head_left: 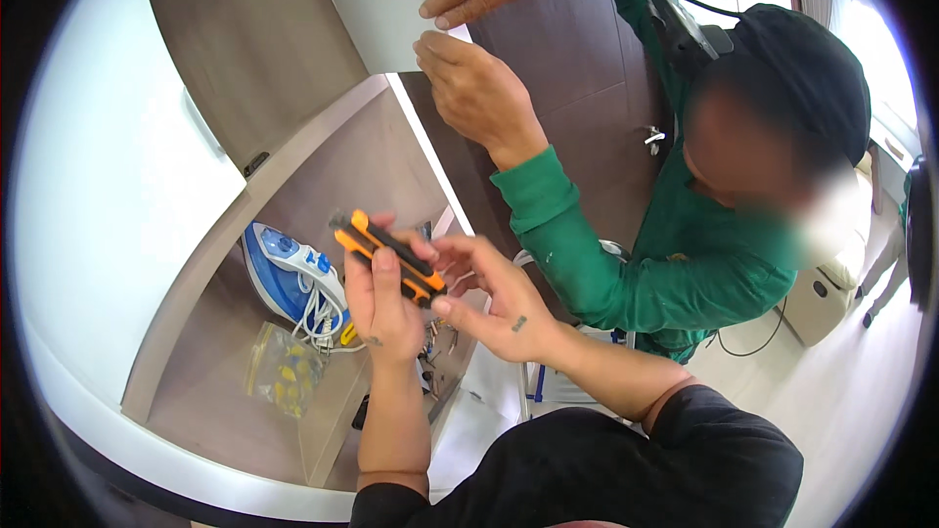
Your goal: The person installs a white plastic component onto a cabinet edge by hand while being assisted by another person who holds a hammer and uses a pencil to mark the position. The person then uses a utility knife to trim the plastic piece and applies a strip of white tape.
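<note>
In front of my chest I hold a black and orange hand tool [409,273], made of two long parallel parts side by side; its exact kind does not show. My left hand [388,311] is closed around its near side, thumb lying along it. My right hand [501,299] pinches the end nearest it with thumb and fingers. Beyond the tool, on the cabinet shelf [205,372], stands a blue and white clothes iron [279,264] with its white cord bundled. A clear bag of yellow pieces [284,372] lies nearer to me.
Small screws and loose metal parts [440,342] lie on the shelf, partly behind my hands. A co-worker in green sleeves [567,235] stands close at the right, both hands beside a raised cabinet panel [377,10]. A stepladder [567,386] stands between us. A brown door [577,88] is behind.
</note>
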`<act>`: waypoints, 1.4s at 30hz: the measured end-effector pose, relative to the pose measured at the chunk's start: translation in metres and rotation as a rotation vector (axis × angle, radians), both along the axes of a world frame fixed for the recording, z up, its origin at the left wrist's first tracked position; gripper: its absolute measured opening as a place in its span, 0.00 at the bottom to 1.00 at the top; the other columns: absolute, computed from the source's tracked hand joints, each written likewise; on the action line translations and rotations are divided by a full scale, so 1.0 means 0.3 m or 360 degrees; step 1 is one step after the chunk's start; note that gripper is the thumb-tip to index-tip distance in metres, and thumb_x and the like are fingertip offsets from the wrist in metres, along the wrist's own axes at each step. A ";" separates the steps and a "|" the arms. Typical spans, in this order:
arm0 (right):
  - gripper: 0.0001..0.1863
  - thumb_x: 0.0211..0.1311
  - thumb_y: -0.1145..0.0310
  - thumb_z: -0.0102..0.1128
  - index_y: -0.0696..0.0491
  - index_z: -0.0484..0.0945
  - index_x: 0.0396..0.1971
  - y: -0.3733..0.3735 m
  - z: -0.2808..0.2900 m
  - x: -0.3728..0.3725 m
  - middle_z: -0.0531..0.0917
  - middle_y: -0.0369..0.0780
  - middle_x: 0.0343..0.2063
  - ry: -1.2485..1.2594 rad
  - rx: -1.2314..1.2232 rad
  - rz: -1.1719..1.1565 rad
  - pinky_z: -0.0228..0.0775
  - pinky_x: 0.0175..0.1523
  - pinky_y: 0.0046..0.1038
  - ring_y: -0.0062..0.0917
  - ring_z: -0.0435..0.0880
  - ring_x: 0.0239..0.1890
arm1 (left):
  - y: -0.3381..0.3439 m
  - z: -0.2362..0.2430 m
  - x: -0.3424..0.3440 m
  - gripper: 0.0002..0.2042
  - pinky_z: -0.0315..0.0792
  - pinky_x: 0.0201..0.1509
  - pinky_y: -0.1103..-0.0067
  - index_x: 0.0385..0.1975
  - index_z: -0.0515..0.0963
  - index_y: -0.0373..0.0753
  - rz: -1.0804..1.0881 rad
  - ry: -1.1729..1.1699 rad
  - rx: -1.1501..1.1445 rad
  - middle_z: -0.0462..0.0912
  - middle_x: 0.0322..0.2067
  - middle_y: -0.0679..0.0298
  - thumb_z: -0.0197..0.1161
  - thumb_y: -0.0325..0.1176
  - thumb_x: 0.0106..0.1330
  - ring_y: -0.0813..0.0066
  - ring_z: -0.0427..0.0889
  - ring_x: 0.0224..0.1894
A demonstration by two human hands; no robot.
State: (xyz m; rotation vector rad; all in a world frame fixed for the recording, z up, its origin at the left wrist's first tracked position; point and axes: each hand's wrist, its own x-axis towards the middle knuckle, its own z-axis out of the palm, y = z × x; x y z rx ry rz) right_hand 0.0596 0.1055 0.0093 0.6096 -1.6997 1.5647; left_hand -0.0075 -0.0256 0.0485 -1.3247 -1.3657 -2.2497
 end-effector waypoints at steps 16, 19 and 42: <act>0.30 0.69 0.74 0.65 0.57 0.64 0.68 0.091 0.186 0.013 0.82 0.43 0.51 -0.0149 -0.0180 -0.0086 0.75 0.56 0.28 0.25 0.82 0.51 | 0.247 0.181 0.078 0.20 0.70 0.61 0.79 0.66 0.69 0.30 0.0033 0.0038 0.0155 0.79 0.52 0.59 0.52 0.32 0.80 0.77 0.77 0.53; 0.27 0.69 0.75 0.63 0.57 0.67 0.66 0.096 0.233 0.045 0.83 0.45 0.52 0.0089 0.0067 -0.0362 0.75 0.56 0.30 0.28 0.84 0.52 | 0.234 0.154 -0.029 0.23 0.66 0.67 0.76 0.67 0.69 0.29 0.0021 0.0370 0.0129 0.74 0.61 0.58 0.57 0.35 0.79 0.75 0.73 0.61; 0.22 0.63 0.65 0.72 0.59 0.77 0.53 0.220 0.227 0.149 0.85 0.38 0.36 -0.0051 -0.0084 -0.0907 0.75 0.46 0.25 0.18 0.82 0.37 | 0.187 0.212 -0.167 0.36 0.61 0.75 0.60 0.71 0.63 0.31 0.0351 0.0451 0.0116 0.69 0.68 0.47 0.71 0.39 0.68 0.55 0.68 0.72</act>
